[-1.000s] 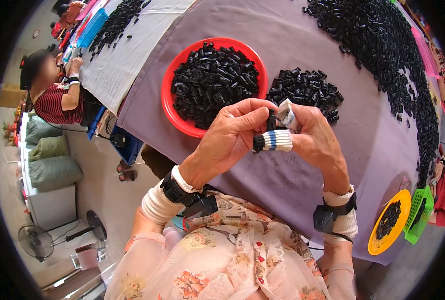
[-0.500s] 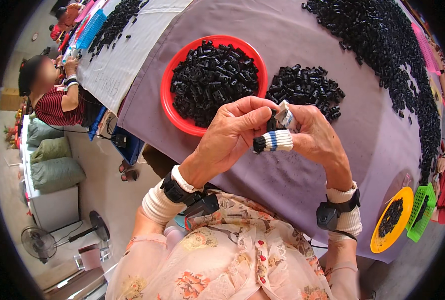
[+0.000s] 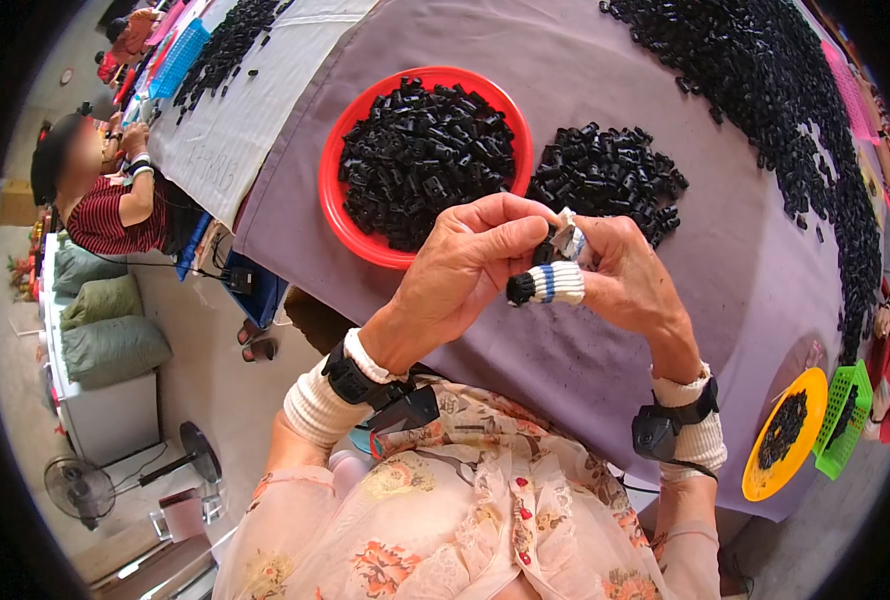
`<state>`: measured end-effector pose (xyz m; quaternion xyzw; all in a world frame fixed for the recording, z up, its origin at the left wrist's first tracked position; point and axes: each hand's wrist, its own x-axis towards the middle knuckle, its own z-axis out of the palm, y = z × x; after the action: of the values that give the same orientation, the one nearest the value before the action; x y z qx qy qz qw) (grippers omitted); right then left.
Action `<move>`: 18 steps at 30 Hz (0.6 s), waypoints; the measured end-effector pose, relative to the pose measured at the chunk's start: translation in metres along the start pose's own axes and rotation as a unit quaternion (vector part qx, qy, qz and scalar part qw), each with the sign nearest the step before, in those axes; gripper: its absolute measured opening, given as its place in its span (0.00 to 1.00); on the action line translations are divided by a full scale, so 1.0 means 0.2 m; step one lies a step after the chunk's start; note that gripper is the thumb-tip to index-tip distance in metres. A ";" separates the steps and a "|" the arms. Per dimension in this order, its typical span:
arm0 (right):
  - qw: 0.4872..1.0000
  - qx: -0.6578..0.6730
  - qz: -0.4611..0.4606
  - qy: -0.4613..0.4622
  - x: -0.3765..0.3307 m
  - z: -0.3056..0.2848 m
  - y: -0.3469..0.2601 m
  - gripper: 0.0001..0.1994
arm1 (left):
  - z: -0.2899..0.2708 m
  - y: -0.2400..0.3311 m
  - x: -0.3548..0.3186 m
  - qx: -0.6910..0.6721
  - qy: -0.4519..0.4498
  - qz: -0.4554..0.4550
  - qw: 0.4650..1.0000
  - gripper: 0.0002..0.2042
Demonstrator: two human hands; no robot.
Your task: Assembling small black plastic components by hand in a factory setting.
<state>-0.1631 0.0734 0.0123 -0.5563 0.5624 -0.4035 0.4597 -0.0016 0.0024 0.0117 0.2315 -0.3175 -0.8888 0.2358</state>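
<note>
Both hands meet above the table, just in front of the red basin [image 3: 327,190] heaped with small black plastic parts [image 3: 425,150]. My left hand [image 3: 465,265] pinches a small black plastic part [image 3: 543,251] between thumb and forefinger. My right hand [image 3: 630,275] closes on the same part from the other side; its thumb wears a knit finger sleeve [image 3: 557,283] with white, blue and black bands, and a whitish cover [image 3: 569,238] wraps its forefinger. Fingers hide most of the held part. Beside the basin lies a loose pile of black parts [image 3: 610,180].
A long heap of black parts [image 3: 765,110] spreads along the far right. At the right edge are a yellow plate [image 3: 810,395] with black bits and a green basket [image 3: 853,440]. A co-worker [image 3: 115,215] sits at the left by another table with a blue basket [image 3: 187,55].
My hands stay together on the small black part, with only slight finger shifts. The view has moved a little. The co-worker at the left has shifted slightly.
</note>
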 end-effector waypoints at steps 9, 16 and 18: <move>0.999 -0.039 -0.027 -0.004 -0.01 0.01 0.01 0.13 | -0.01 0.00 0.00 0.001 -0.013 -0.005 1.000 0.06; 0.999 -0.025 -0.025 0.040 -0.01 0.00 0.00 0.17 | 0.00 -0.01 0.00 -0.025 -0.032 -0.002 0.999 0.07; 0.998 -0.039 -0.027 0.036 0.00 0.00 -0.01 0.19 | 0.00 -0.01 -0.01 -0.020 -0.030 0.001 0.999 0.07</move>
<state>-0.1630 0.0736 0.0136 -0.5744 0.5784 -0.4131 0.4060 -0.0010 0.0039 0.0107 0.1994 -0.3072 -0.9012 0.2319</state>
